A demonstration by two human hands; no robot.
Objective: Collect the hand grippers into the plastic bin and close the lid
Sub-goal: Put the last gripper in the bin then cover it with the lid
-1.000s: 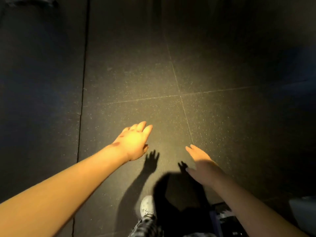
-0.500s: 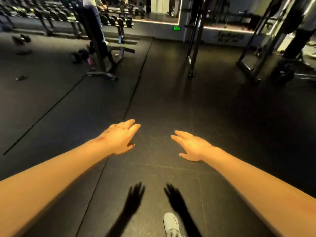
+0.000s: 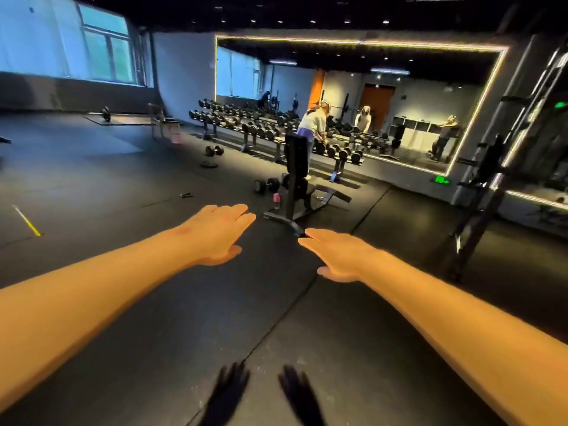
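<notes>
My left hand (image 3: 215, 233) and my right hand (image 3: 336, 255) are both stretched out in front of me, palms down, fingers straight, holding nothing. They hover above the black rubber gym floor (image 3: 153, 318). A small dark object that may be a hand gripper (image 3: 186, 195) lies on the floor far ahead to the left, well beyond my left hand. No plastic bin is in view.
A black weight bench (image 3: 296, 186) stands just beyond my hands, with loose dumbbells (image 3: 266, 185) and a pink item (image 3: 277, 198) beside it. Long dumbbell racks (image 3: 255, 127) and a person (image 3: 310, 127) are by the mirror wall. A black rack frame (image 3: 479, 192) stands at the right.
The view has lifted from the floor at my feet to the gym hall ahead. Both hands stay outstretched and flat, holding nothing.
</notes>
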